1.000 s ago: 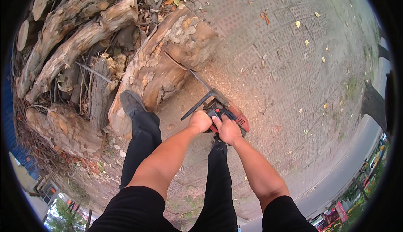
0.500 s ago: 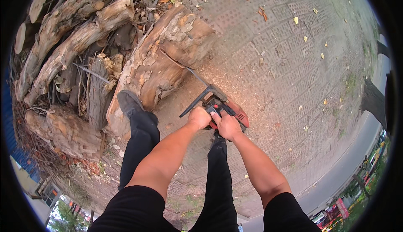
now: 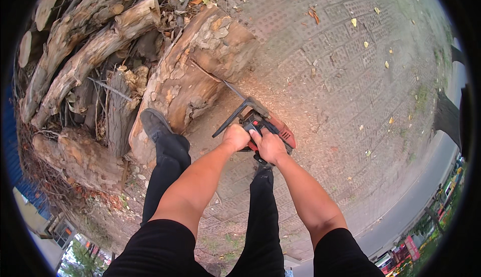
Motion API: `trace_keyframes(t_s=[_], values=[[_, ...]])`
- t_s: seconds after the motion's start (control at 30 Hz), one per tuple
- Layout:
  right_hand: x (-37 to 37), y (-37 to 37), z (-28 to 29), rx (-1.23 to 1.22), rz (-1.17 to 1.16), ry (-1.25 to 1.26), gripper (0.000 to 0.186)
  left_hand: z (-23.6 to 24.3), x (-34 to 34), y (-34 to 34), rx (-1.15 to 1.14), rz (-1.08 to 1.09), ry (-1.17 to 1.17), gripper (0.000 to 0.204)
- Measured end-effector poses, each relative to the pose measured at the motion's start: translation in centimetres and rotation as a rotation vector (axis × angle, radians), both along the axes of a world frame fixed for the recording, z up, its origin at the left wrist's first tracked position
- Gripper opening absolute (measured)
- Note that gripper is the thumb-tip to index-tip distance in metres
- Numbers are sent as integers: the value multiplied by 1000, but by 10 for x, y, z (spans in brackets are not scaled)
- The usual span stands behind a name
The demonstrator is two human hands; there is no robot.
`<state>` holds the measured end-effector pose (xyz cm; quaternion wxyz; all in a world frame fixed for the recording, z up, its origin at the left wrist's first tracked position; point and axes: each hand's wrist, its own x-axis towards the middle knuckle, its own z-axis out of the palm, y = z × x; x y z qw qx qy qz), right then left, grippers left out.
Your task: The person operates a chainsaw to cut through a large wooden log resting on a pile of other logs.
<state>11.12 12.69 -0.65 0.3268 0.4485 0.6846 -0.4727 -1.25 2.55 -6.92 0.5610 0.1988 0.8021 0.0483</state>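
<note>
A red and black chainsaw (image 3: pixel 281 128) is held in both my hands, low over the paving. My left hand (image 3: pixel 236 138) is closed round its handle on the left side, just behind the black hand guard. My right hand (image 3: pixel 269 146) wraps the handle beside it, thumb lying on top. The bar runs up and left into a cut in a thick log (image 3: pixel 193 79) with flaking bark. Most of the bar is sunk in the wood and hidden. My left shoe (image 3: pixel 155 121) presses against the near part of this log.
Several cut branches (image 3: pixel 95 51) and a shorter stump (image 3: pixel 120 109) are piled at the left. Sawdust (image 3: pixel 305 119) covers the paving bricks (image 3: pixel 350 51) round the saw. Dry leaves are scattered about. A tree trunk (image 3: pixel 446 119) and a road (image 3: pixel 426 169) show at the right.
The chainsaw's body and both hands have shifted very slightly left and toward the log. The bar stays in the same cut, and the log and my foot keep their places.
</note>
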Motion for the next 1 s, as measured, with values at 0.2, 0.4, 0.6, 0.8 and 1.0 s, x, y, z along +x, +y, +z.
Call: trace_keyframes(t_s=[0.2,0.4,0.6,0.8,1.0], values=[[13,-9,2,-30,-23,-10,69,-6,20,-15,10,86,23,40],[-2,0,-4,-2,12,-19,71,-4,0,-2,53,81,4,40],[19,-9,2,-22,1,-37,71,-9,28,-15,36,82,-13,38],[-1,4,-6,5,26,-4,70,-15,4,1,27,-19,14,41],[20,-10,-5,-20,-11,-33,70,-24,24,-18,88,41,38,39]])
